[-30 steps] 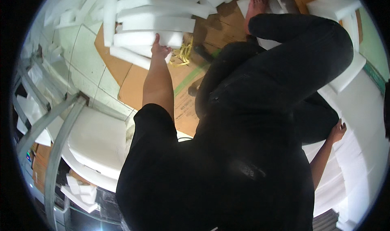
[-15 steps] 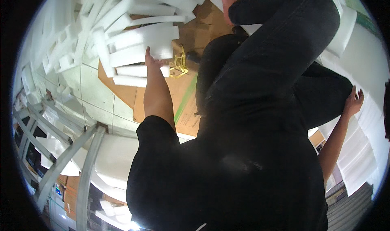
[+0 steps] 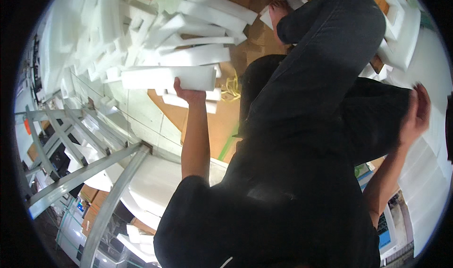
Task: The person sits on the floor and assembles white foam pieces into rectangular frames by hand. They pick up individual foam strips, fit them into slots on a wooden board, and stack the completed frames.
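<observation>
My left hand point(image 3: 189, 93) is closed on a long white foam block point(image 3: 151, 78), thumb on its near side, and holds it above the other foam pieces. The fingers behind the block are hidden. Under and beyond it, loose white foam strips point(image 3: 198, 55) lie in a heap. My right hand point(image 3: 416, 113) is beside my bent right knee, fingers stretched and a little blurred, nothing visible in it. White foam sheets point(image 3: 424, 173) lie just past that hand.
A brown cardboard sheet point(image 3: 198, 136) with a green strip lies on pale floor tiles. Yellow strapping point(image 3: 231, 88) is bunched near my leg. A grey metal frame point(image 3: 113, 192) stands at the left. My bare foot point(image 3: 278, 14) rests at the far side.
My left hand has taken hold of a foam block and lifted it from the heap. My right hand has risen slightly beside the knee. The whole view has shifted somewhat.
</observation>
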{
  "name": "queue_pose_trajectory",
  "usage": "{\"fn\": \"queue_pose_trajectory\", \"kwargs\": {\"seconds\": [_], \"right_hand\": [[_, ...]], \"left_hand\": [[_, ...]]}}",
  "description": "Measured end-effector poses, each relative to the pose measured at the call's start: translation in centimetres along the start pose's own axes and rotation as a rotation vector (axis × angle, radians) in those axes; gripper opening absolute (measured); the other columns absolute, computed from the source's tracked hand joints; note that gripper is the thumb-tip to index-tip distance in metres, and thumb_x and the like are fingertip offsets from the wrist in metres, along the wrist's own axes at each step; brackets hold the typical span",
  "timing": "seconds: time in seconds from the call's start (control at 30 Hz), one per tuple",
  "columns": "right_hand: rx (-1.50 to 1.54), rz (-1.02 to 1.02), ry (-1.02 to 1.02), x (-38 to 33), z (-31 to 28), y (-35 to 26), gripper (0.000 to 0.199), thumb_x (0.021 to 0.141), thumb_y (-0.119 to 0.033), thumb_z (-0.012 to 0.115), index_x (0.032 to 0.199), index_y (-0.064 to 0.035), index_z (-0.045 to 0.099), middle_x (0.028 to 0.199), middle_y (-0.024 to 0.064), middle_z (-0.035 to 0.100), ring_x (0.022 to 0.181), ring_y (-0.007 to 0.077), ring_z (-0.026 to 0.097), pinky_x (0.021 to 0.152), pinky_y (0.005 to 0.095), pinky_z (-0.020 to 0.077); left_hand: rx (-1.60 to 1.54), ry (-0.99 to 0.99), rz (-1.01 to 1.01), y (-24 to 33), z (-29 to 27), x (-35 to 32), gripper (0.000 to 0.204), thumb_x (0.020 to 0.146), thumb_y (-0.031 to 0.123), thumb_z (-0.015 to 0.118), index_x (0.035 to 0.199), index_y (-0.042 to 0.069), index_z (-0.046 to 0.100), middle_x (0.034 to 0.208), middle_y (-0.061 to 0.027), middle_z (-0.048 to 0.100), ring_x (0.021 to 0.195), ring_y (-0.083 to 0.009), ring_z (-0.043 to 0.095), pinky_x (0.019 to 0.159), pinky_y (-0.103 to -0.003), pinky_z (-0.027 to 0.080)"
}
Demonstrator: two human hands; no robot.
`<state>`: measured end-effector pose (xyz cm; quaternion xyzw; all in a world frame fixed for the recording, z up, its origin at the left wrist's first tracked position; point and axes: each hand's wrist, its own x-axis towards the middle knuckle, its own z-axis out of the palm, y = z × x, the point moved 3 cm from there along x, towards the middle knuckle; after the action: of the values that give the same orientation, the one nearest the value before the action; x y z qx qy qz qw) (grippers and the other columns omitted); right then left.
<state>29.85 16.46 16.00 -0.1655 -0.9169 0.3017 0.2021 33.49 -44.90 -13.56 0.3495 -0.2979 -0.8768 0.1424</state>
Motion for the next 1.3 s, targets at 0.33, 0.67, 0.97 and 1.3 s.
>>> {"fn": "queue_pose_trajectory", "kwargs": {"seconds": [0.33, 0.67, 0.97, 1.3], "right_hand": [[0.808, -0.776, -0.292, -3.4, 11.2, -20.4, 0.057, 0.077, -0.005, 0.086, 0.13, -0.0003, 0.066, 0.124, 0.0172, 0.07, 0.112, 0.0321, 0.07, 0.094, 0.0384, 0.058], [0.817, -0.749, 0.152, 2.6, 1.3, -13.8, 0.038, 0.075, 0.001, 0.081, 0.11, -0.0038, 0.066, 0.108, 0.0123, 0.069, 0.092, 0.0289, 0.07, 0.079, 0.0366, 0.0585], [0.569, -0.685, 0.318, 6.4, -2.1, -7.6, 0.026, 0.079, 0.006, 0.077, 0.102, -0.0023, 0.071, 0.095, 0.0109, 0.071, 0.081, 0.0264, 0.072, 0.071, 0.0339, 0.0582], [0.562, -0.537, 0.345, 7.4, 1.7, -4.2, 0.03, 0.078, 0.006, 0.073, 0.106, -0.0055, 0.069, 0.099, 0.01, 0.067, 0.086, 0.0301, 0.068, 0.074, 0.0406, 0.0574]], "left_hand": [[-0.232, -0.655, 0.01, 6.8, 31.3, -16.9, 0.074, 0.092, 0.055, 0.06, 0.146, 0.005, 0.051, 0.139, -0.0193, 0.06, 0.124, -0.0383, 0.06, 0.102, -0.061, 0.051], [-0.122, -0.789, -0.034, -1.7, 46.5, -23.0, 0.073, 0.092, 0.054, 0.061, 0.146, 0.007, 0.048, 0.134, -0.0185, 0.06, 0.121, -0.0371, 0.06, 0.101, -0.058, 0.05], [0.35, -0.882, 0.095, -10.6, 58.2, -24.7, 0.065, 0.097, 0.051, 0.052, 0.139, 0.002, 0.051, 0.124, -0.0182, 0.062, 0.114, -0.0328, 0.063, 0.098, -0.047, 0.052], [0.55, -0.843, 0.139, -18.6, 64.5, -21.0, 0.061, 0.097, 0.045, 0.054, 0.139, 0.001, 0.049, 0.125, -0.0178, 0.062, 0.115, -0.0328, 0.063, 0.097, -0.048, 0.052]]}}
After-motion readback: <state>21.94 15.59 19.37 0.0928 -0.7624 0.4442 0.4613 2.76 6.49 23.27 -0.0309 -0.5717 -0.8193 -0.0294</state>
